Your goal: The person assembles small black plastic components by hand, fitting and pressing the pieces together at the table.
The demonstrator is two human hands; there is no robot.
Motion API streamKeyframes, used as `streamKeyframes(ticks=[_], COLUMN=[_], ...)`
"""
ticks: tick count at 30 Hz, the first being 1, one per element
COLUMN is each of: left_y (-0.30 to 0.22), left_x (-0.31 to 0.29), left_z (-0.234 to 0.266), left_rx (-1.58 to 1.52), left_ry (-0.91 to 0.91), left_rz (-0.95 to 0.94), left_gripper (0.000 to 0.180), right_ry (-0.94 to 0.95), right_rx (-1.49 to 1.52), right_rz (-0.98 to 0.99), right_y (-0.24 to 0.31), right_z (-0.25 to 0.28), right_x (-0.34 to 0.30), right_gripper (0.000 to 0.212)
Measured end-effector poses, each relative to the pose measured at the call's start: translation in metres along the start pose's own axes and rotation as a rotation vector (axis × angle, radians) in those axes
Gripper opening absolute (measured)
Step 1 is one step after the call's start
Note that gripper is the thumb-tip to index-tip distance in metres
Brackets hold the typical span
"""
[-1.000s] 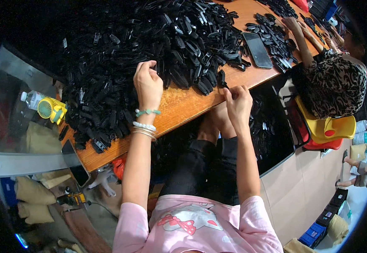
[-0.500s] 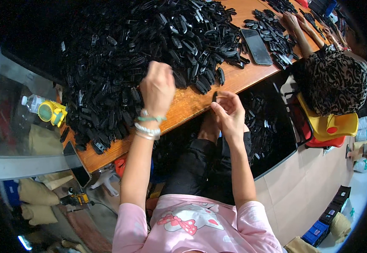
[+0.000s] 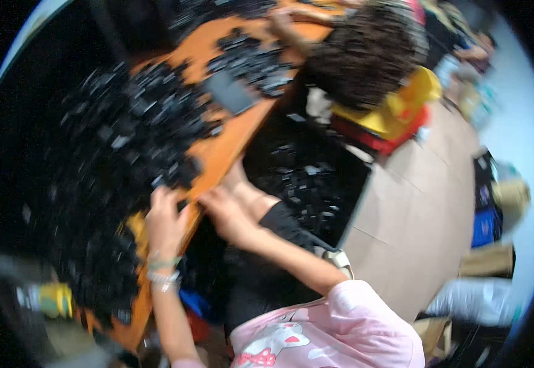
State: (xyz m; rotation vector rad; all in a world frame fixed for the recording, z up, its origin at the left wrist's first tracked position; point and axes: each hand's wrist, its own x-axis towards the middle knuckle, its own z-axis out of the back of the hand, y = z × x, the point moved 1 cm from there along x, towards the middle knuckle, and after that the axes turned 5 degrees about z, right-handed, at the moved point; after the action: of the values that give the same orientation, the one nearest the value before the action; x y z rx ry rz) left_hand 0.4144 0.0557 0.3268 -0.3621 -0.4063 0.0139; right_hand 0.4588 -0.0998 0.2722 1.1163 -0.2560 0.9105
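Your left hand (image 3: 167, 224) and right hand (image 3: 229, 214) at the orange table (image 3: 227, 150) edge, grip lost in blur, black parts pile (image 3: 126, 135) beyond your fingertips, dark bin (image 3: 316, 184) of parts just right.

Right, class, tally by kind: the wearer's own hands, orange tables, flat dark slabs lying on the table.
Hands: 2 (left hand, right hand)
Orange table: 1
Flat dark slab: 1
Total: 4
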Motion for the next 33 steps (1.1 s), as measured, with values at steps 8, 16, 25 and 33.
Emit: streamKeyframes(ticks=[8, 16, 25, 33], left_y=[0.018, 0.011, 0.009, -0.014], left_x=[-0.032, -0.061, -0.082, -0.095], left_z=[0.009, 0.025, 0.027, 0.031], left_rx=[-0.14, -0.566, -0.84, -0.953], left_ry=[0.018, -0.073, -0.162, 0.066], left_rz=[0.255, 0.352, 0.502, 0.538], left_gripper=[0.016, 0.011, 0.025, 0.017], right_ry=[-0.058, -0.085, -0.171, 0.064], right_rx=[-0.159, -0.146, 0.281, 0.617], right_rz=[0.044, 0.008, -0.084, -0.151], right_y=[0.013, 0.014, 0.031, 0.065], right_z=[-0.018, -0.028, -0.012, 0.005], right_x=[-0.004, 0.002, 0.005, 0.005], right_gripper=[0.039, 0.033, 0.029, 0.031])
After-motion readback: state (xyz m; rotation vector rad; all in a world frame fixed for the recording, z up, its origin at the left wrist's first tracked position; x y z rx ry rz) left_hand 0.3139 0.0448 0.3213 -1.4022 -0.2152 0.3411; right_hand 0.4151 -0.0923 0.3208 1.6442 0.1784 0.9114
